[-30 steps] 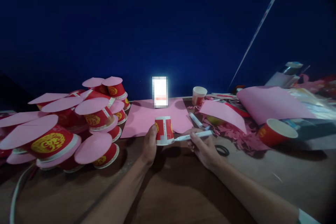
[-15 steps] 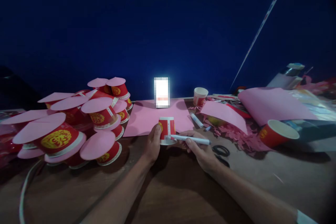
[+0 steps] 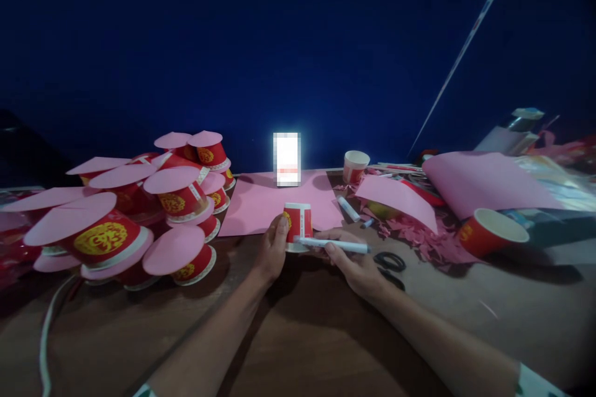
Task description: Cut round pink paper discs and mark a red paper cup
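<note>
A red paper cup with a white strip down its side is gripped by my left hand, the thumb lying against its left side. In my right hand is a white marker-like tube, pinched near its middle and pointing left. Its tip overlaps the lower part of the cup; whether it touches is too small to tell. Behind the cup lies a sheet of pink paper on the table.
Several red cups with pink paper tops are stacked at left. At right are black-handled scissors, a tipped cup, an upright cup, pink scraps and a cap-like tube. A bright blurred panel stands behind.
The tube's tip has shifted slightly left across the lower part of the cup. My left hand still holds the cup. The whole view has moved slightly.
</note>
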`<state>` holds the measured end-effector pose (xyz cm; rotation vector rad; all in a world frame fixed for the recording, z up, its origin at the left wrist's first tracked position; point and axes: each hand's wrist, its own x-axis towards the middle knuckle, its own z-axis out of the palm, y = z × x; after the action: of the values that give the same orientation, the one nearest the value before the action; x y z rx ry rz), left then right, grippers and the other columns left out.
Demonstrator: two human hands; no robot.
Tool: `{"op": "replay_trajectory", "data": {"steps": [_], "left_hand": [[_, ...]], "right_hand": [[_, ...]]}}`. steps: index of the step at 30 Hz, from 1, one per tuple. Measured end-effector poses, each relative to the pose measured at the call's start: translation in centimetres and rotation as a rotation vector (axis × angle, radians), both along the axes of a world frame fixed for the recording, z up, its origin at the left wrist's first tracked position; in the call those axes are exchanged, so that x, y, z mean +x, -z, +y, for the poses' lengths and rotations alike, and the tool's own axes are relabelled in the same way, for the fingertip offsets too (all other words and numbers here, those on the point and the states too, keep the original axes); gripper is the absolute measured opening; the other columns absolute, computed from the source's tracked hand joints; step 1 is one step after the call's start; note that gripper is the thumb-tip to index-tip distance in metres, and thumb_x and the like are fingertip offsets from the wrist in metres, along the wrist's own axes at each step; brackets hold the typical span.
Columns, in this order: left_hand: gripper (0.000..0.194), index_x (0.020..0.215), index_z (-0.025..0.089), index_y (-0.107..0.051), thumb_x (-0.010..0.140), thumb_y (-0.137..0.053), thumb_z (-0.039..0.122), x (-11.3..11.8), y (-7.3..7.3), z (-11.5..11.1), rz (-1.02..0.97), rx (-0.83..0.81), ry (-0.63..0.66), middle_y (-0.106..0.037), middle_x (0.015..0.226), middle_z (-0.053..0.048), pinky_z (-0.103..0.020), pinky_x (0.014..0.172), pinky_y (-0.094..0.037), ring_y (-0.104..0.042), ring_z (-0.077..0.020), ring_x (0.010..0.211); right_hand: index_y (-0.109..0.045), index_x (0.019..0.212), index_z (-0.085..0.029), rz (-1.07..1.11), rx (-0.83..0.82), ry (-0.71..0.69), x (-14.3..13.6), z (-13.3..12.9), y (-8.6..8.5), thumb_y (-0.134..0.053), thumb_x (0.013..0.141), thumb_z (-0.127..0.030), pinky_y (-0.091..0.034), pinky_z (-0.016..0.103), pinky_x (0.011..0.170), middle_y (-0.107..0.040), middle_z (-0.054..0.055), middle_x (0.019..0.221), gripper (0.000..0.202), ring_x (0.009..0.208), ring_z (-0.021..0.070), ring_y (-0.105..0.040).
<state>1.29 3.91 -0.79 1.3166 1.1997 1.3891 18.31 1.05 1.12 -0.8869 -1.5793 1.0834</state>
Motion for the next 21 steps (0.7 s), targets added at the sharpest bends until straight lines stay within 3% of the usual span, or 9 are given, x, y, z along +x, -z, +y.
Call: {"op": "replay_trajectory", "data": {"steps": [14,21], "left_hand": [[0.036,0.079,0.018,-0.058,0.080,-0.041,0.050,0.29,-0.49,-0.21,-0.069,-0.030,-0.024,-0.059,0.073,-0.001,-0.026,0.062,-0.042,-0.052,-0.0149,0.065],[0.036,0.080,0.018,-0.057,0.083,-0.038,0.048,0.20,-0.44,-0.12,-0.029,0.014,-0.003,-0.060,0.075,-0.002,-0.026,0.065,-0.043,-0.053,-0.0147,0.068]], "right_hand": [[-0.064,0.096,-0.017,0.001,-0.076,-0.034,-0.01,0.03,-0.02,-0.052,0.083,-0.032,-0.042,0.022,0.052,-0.063,0.003,0.072,0.023,0.060,0.0128,-0.054],[-0.063,0.096,-0.017,0.080,-0.062,-0.030,-0.10,0.26,0.12,-0.052,0.084,-0.032,-0.042,0.023,0.052,-0.063,0.003,0.072,0.022,0.059,0.0115,-0.052]]}}
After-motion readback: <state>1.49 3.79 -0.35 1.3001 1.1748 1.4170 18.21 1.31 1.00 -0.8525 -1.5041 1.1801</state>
